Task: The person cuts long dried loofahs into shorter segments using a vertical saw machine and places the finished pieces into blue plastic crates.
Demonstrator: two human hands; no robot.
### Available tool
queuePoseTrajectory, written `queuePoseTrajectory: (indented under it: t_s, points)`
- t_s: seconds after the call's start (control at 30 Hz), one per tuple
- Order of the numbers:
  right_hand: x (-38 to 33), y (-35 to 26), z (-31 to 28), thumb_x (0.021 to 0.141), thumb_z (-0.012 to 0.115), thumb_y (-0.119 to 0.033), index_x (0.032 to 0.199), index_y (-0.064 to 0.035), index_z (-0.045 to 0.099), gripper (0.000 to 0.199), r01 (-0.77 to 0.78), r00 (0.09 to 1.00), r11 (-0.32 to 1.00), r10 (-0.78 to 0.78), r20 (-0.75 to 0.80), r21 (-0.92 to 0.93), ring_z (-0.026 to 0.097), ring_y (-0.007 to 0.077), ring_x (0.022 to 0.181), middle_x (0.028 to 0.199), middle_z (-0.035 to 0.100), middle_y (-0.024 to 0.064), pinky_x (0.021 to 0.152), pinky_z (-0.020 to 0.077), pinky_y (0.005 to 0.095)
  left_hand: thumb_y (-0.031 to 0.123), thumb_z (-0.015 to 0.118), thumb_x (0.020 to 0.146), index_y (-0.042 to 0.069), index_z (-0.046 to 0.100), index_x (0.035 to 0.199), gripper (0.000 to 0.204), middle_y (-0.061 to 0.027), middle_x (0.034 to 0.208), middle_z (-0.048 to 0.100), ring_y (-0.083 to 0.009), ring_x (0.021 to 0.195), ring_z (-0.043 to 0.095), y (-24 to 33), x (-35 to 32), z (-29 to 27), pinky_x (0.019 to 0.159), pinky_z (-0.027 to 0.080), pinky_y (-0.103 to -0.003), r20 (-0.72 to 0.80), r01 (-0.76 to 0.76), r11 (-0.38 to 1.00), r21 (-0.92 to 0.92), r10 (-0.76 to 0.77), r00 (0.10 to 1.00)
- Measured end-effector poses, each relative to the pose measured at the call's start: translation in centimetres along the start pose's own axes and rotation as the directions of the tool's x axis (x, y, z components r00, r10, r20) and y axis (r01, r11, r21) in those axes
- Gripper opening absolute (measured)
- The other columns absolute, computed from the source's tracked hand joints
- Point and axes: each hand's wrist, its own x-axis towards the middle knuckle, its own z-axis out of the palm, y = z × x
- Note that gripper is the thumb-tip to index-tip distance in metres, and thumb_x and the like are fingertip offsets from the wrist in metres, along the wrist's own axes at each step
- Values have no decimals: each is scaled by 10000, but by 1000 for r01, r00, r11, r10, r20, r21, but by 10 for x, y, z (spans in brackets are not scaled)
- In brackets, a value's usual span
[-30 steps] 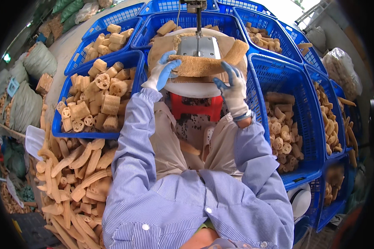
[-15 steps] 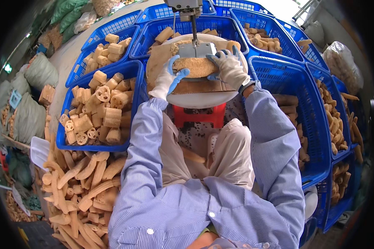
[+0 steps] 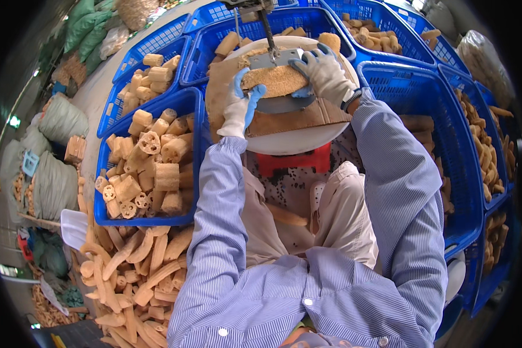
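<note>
A tan length of dried loofah (image 3: 276,81) lies crosswise between my two gloved hands, just in front of the machine's upright metal bar (image 3: 268,35). My left hand (image 3: 238,105), in a white glove with blue fingers, closes round its left end, thumb along the near side. Around the right end my right hand (image 3: 326,75) is closed, fingers over the far side. Beneath the loofah is a grey metal plate (image 3: 284,105) on a piece of cardboard (image 3: 298,120), which covers part of a round white table (image 3: 298,145). Whether the bar touches the loofah, I cannot tell.
A blue crate (image 3: 148,221) of cut loofah pieces stands left, above a heap of long loofahs (image 3: 139,278). More blue crates surround the table at the back and right (image 3: 388,72). A red stool (image 3: 293,162) sits under the table, near my knees.
The whole view has shifted and turned slightly. Both hands keep hold of the loofah, which now slants a little, its right end farther away.
</note>
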Motion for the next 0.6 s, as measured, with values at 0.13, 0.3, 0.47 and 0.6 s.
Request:
queuePoseTrajectory:
  t_s: [0.13,0.3,0.47,0.6]
  points:
    - [4,3,-7,658,778,-691,1368,-251,598,854,-30,999,999,28,46,45,544,284,1260,1319,602,57,1125,356,452,386,786,877,123,487,1401,658,-128,1279,582,-213,1115,622,-3,9,2,930,517,-346,-50,35,996,84,-31,998]
    - [14,8,-4,634,790,-717,1355,-256,615,873,-130,989,977,116,91,171,625,293,1193,1273,657,66,1008,493,422,546,738,840,111,575,1327,673,-129,1140,689,-231,1034,661,28,18,3,890,505,-354,-92,260,949,177,-247,965]
    - [23,18,2,633,782,-740,1321,-254,642,854,-167,983,916,123,139,366,663,292,1138,1238,683,67,951,535,418,525,727,843,102,618,1281,619,-117,1116,705,-226,1032,657,36,27,3,886,496,-356,-110,310,940,142,-297,949]
    - [29,22,11,653,781,-721,1276,-232,673,799,-212,972,863,136,192,460,689,314,1073,1155,718,104,922,548,438,518,712,850,95,656,1228,571,-112,1113,704,-230,1012,655,31,36,4,878,493,-358,-161,331,930,163,-306,938]
